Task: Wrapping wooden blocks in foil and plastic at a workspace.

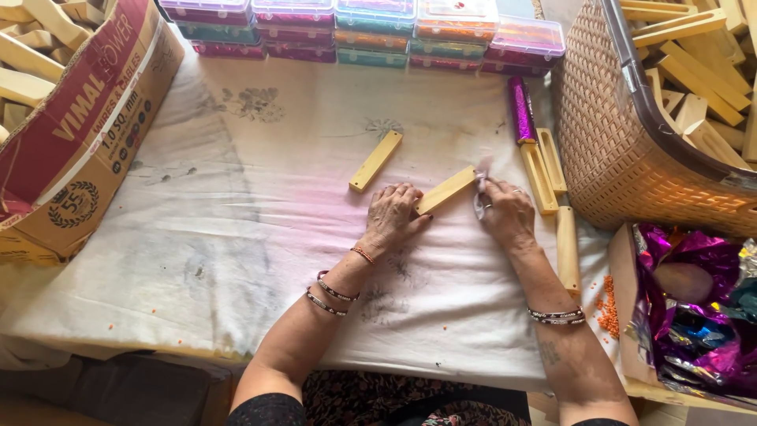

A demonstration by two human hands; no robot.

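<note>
Left hand (392,214) presses pale rectangular wooden block (446,190) flat on white cloth (236,205), fingers together. Right hand (505,211), at block's 3 o'clock end, pinches small clear wrapper (481,189). Best keep block pinned; draw wrapper taut.

A cloth-covered table (236,237) bears the work. At its middle lies a wooden block (446,190), with the left hand (392,217) on its near end and the right hand (507,213) at its far end. A second block (376,161) lies just behind and left. Stacked plastic boxes (371,31) line the far edge. A cardboard box (79,134) stands left; a woven basket (623,134) stands right, with foil wrappers (694,315) before it.
</note>
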